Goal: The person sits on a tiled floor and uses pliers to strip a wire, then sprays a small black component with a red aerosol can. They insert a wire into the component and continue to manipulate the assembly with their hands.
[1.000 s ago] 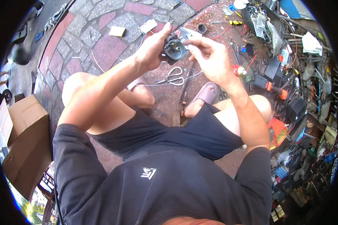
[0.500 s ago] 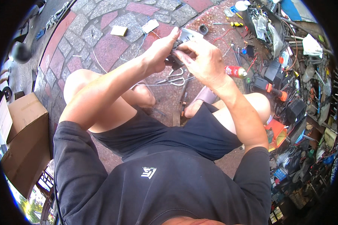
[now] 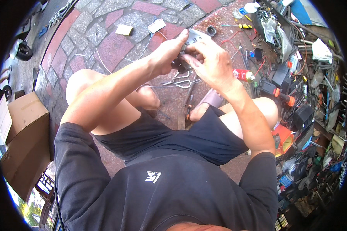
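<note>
My feed looks steeply down from the left head-worn fisheye camera, past the person's near shirt (image 3: pixel 119 192) to the left hand (image 3: pixel 167 54) and right hand (image 3: pixel 215 65), close by. It sweeps wide, taking in a cardboard box (image 3: pixel 27 142) on the left, clutter (image 3: pixel 302 114) on the right and far paving (image 3: pixel 112 47), and bends toward a dark round rim.

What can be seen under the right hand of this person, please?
The edge of a dark part, held in the left hand, shows beside the right hand; scissors lie on the ground below. The surface beneath the right fingers is covered.
</note>
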Demonstrator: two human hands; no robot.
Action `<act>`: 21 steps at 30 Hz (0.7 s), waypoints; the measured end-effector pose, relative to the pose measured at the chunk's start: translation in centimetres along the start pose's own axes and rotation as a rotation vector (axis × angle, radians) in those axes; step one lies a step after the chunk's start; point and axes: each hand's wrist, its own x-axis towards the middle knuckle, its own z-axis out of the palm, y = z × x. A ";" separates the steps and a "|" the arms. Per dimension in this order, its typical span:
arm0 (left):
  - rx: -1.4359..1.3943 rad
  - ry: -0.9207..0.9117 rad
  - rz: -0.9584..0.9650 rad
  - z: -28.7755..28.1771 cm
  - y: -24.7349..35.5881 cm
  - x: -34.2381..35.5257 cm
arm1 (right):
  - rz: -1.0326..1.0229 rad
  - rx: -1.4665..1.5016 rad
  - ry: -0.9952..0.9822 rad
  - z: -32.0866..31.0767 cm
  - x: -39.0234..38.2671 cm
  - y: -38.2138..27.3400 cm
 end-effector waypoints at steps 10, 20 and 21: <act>-0.037 -0.031 -0.015 -0.3 -0.2 0.3 | -0.013 0.019 0.005 -0.1 -0.1 -0.2; -0.033 -0.016 -0.024 -0.2 0.0 0.1 | -0.018 0.036 0.006 0.0 -0.1 0.0; -0.032 -0.008 -0.023 -0.1 -0.1 0.1 | -0.003 0.005 0.001 -0.1 -0.1 0.1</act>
